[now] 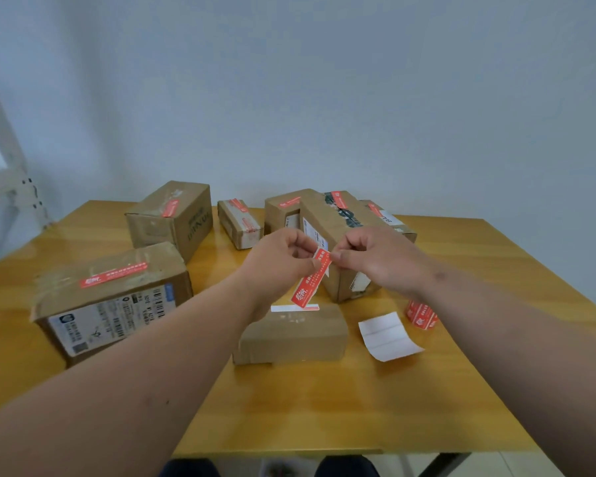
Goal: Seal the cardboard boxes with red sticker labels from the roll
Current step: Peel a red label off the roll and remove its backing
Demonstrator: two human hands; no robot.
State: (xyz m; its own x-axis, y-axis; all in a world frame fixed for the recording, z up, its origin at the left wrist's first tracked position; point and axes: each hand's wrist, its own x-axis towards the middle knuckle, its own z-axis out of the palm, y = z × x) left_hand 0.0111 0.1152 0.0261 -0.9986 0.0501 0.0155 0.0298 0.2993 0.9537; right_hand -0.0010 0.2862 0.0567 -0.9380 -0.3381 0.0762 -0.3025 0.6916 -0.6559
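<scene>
**While both hands pinch it, a red sticker hangs over the small box**

Where thumb and fingertips meet, the left hand (283, 259) and right hand (375, 258) each pinch the upper end of one red sticker label (312, 278), which dangles slanted in the air. Directly beneath it lies a small unlabelled cardboard box (291, 333) on the wooden table (324, 407). Just right of that box lies a curled white backing strip (387, 335), and beyond the strip stands the red sticker roll (420, 315). Left of the box sits a larger carton (111, 297) already wearing a red label; more labelled cartons crowd behind.
</scene>
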